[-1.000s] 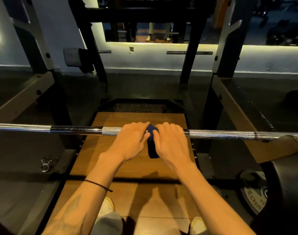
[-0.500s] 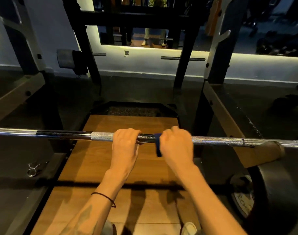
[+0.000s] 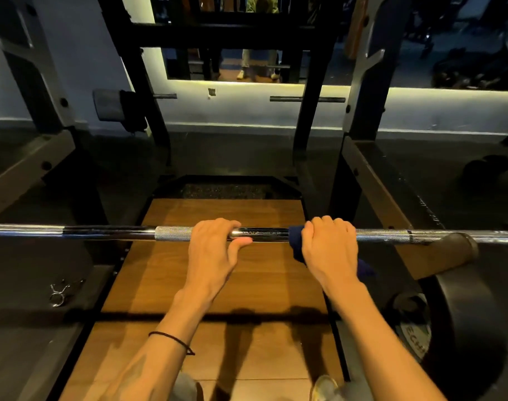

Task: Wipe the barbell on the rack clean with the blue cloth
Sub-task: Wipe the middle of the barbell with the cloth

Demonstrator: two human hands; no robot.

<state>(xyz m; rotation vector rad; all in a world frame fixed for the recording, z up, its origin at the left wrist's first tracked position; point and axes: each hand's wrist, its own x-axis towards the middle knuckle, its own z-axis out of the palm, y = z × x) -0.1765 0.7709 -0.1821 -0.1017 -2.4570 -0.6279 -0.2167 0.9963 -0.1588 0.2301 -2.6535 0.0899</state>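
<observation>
Collar clip (image 3: 62, 290): lies on the dark floor at the left, below the bar and well apart from both hands.
Barbell (image 3: 108, 233): runs level across the view on the rack; smooth chrome toward its left end, a knurled band just left of the left hand, a glossy dark stretch between the hands, more knurling on its right side.
Left hand (image 3: 215, 250): steadies the bar from above, its grip wrapped over the shaft with the thumb lying along the underside.
Blue cloth (image 3: 296, 244): folded round the bar at the right end of the glossy stretch, a loose tail hanging below the right hand.
Right hand (image 3: 329, 247): grip clenched on the cloth, clamping it round the bar.
Weight plate (image 3: 461, 319): dark disc low at the right, near the bar's right end.
Step in hand: wiping the shaft, by my reading, with the cloth at the start of the right knurling.
Next move: likely sliding the cloth along toward the right end; it calls for firm squeeze, since knurling may snag the fabric, while the left hand keeps the bar from rolling.
</observation>
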